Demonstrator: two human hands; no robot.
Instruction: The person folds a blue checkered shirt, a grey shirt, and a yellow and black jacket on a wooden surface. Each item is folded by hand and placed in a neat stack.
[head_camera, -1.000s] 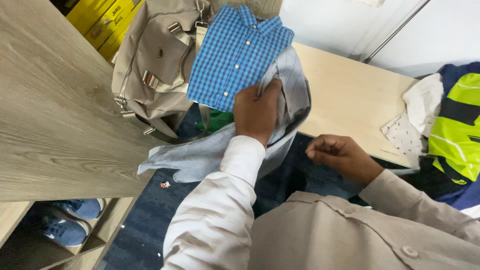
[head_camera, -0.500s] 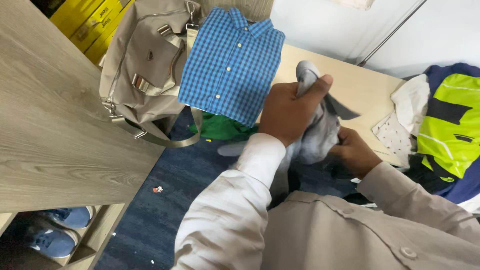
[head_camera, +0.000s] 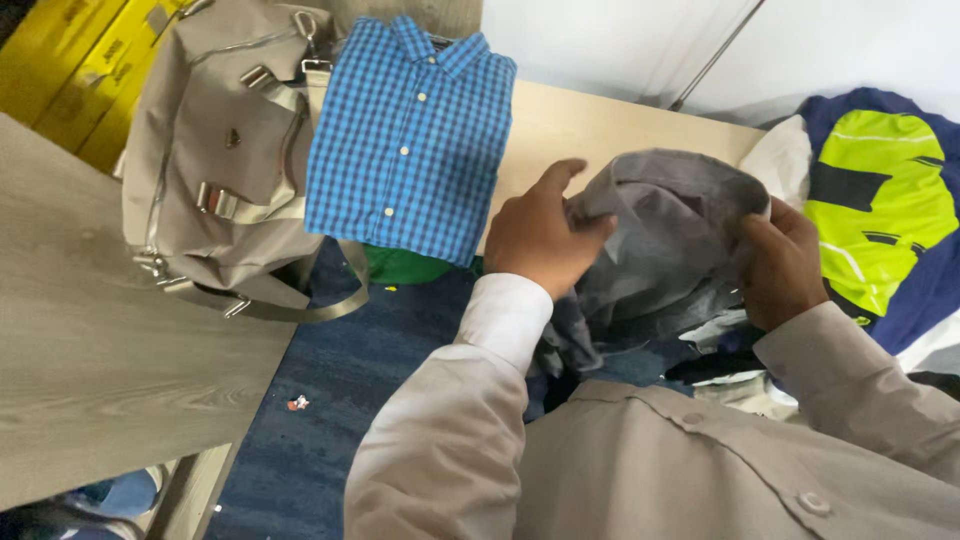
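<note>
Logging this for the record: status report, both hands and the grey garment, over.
Left hand and right hand both gripping the grey garment, held bunched above the table. Folded blue checked shirt lies beside it, apart. Nothing between hands and cloth.

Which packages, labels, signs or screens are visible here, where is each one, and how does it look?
Yellow boxes: top left corner, behind the beige bag; flat-sided cartons, bright yellow with dark print, partly cut off.
No signs or screens are visible, and no labels on the clothes.

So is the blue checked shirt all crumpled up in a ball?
No, the blue checked shirt lies neatly folded and flat, while the grey garment is what both hands hold.
</note>
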